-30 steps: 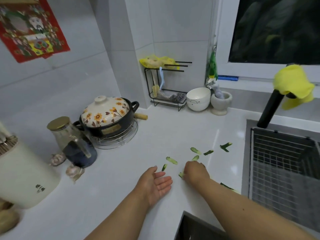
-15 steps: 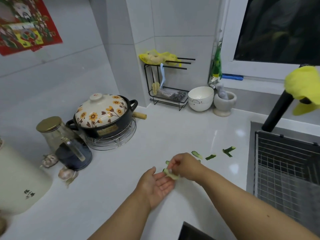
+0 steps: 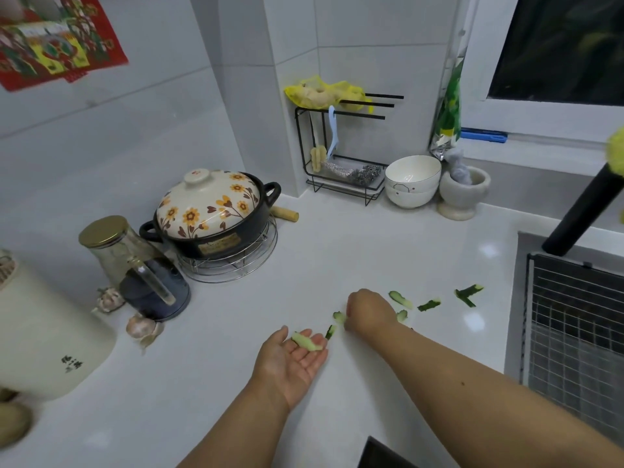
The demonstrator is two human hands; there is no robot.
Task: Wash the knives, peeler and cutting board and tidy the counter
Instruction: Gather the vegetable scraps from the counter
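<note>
Green cucumber peels lie scattered on the white counter [image 3: 337,251]: one [image 3: 400,299] just right of my right hand, two more [image 3: 429,304] [image 3: 467,293] toward the sink, and a small one [image 3: 330,331] near my left fingertips. My left hand [image 3: 290,363] lies palm up with straight fingers, and a pale peel [image 3: 305,341] rests on them. My right hand [image 3: 368,309] is knuckles up on the counter. Its curled fingers pinch another peel [image 3: 338,316]. No knife, peeler or cutting board is in view.
A flowered clay pot [image 3: 209,214] on a wire trivet, a glass jar [image 3: 111,251], a white canister [image 3: 44,336] and garlic [image 3: 141,327] stand left. A black rack [image 3: 341,153], stacked bowls [image 3: 412,180] and a mortar [image 3: 462,192] line the back. The sink's wire basket [image 3: 574,319] and black faucet [image 3: 580,214] are right.
My right hand dropped a peel onto my left palm, then moved back right onto the counter and closed on another peel. My left hand stayed palm up.
</note>
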